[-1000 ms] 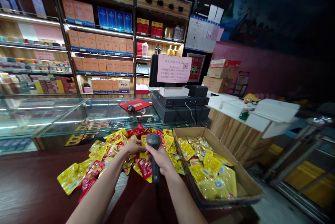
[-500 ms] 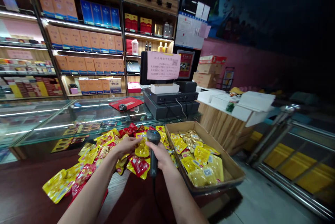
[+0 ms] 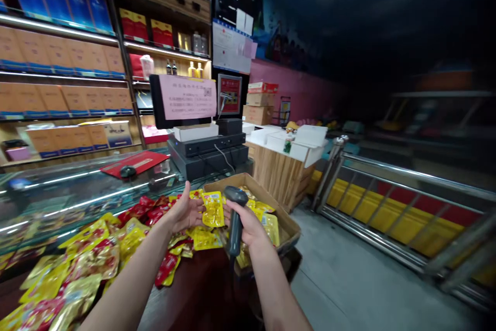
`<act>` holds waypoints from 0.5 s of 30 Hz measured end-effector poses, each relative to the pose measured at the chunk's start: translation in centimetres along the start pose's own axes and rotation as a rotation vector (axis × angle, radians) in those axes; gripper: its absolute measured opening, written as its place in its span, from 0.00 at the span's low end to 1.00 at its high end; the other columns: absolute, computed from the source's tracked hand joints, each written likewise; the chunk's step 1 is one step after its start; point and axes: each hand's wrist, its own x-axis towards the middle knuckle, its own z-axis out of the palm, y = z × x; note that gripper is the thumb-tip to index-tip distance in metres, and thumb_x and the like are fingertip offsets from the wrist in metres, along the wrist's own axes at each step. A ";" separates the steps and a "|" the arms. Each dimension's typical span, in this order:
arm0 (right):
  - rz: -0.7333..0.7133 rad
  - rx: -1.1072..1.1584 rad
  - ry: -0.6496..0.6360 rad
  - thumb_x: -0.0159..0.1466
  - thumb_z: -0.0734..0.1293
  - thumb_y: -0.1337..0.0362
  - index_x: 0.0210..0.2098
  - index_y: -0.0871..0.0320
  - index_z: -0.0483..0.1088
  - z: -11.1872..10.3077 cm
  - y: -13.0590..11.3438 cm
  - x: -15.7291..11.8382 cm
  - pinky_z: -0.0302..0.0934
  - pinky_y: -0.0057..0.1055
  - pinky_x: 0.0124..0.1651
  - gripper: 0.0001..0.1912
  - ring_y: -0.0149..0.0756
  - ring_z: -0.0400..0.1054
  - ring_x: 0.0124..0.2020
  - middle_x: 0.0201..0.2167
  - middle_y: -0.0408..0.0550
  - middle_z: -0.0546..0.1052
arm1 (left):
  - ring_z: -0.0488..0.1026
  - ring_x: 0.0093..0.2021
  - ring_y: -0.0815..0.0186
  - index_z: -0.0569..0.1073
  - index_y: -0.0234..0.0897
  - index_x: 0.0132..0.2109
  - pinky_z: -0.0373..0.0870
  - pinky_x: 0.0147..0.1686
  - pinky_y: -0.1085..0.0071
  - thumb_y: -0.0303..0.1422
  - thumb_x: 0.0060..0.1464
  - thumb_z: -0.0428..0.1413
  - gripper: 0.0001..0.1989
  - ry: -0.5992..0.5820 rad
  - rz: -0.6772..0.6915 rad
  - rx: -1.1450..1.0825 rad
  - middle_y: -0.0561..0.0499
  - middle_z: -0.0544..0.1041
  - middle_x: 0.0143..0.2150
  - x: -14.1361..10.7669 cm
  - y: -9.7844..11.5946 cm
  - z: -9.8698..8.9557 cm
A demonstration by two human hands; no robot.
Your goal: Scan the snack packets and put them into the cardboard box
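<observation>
My right hand [image 3: 248, 220] is wrapped around a dark handheld barcode scanner [image 3: 235, 225], its head up and its handle pointing down. A yellow snack packet [image 3: 213, 209] stands upright between my two hands, against the outstretched fingertips of the right one. My left hand [image 3: 188, 212] is open, thumb up and fingers spread, with its fingertips close by the packet's left edge; whether they touch it I cannot tell. Beneath and to the left spreads a pile of yellow, red and gold snack packets [image 3: 93, 253]. Behind the scanner, a cardboard box [image 3: 287, 227] holds more packets.
A glass display counter [image 3: 89, 186] carries a red mouse pad [image 3: 141, 163] with a mouse [image 3: 127, 171]. A monitor with a pink notice [image 3: 188, 98] stands behind a dark cash drawer [image 3: 209, 158]. To the right runs a metal railing [image 3: 387, 207]; boxed goods fill the shelves [image 3: 70, 70].
My view has swung right. My left hand has gone from closed fingers at a yellow packet to spread fingers. The scanner and a yellow packet are now nearer the cardboard box.
</observation>
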 end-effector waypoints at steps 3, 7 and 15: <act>-0.066 -0.006 0.119 0.46 0.74 0.62 0.33 0.61 0.71 -3.3 -2.2 -1.0 0.64 0.25 0.28 0.16 0.31 0.71 0.26 0.25 0.46 0.76 | 0.74 0.42 0.54 0.66 0.26 0.54 0.69 0.40 0.63 0.63 0.47 0.31 0.48 -0.026 -0.057 0.072 0.33 0.73 0.46 4.0 -0.6 3.0; -0.194 -0.007 0.281 0.46 0.74 0.63 0.32 0.59 0.71 -6.8 -4.2 -2.2 0.65 0.26 0.30 0.15 0.32 0.71 0.26 0.23 0.43 0.76 | 0.66 0.54 0.50 0.55 0.25 0.63 0.66 0.44 0.64 0.65 0.45 0.32 0.53 0.156 -0.078 0.220 0.29 0.61 0.60 8.4 -2.1 5.8; -0.207 -0.053 0.276 0.44 0.75 0.62 0.35 0.60 0.71 -6.5 -3.4 -2.1 0.66 0.27 0.34 0.19 0.33 0.72 0.31 0.30 0.45 0.77 | 0.62 0.58 0.49 0.49 0.25 0.65 0.66 0.47 0.64 0.66 0.42 0.33 0.56 0.310 -0.052 0.269 0.30 0.55 0.64 7.8 -2.8 4.0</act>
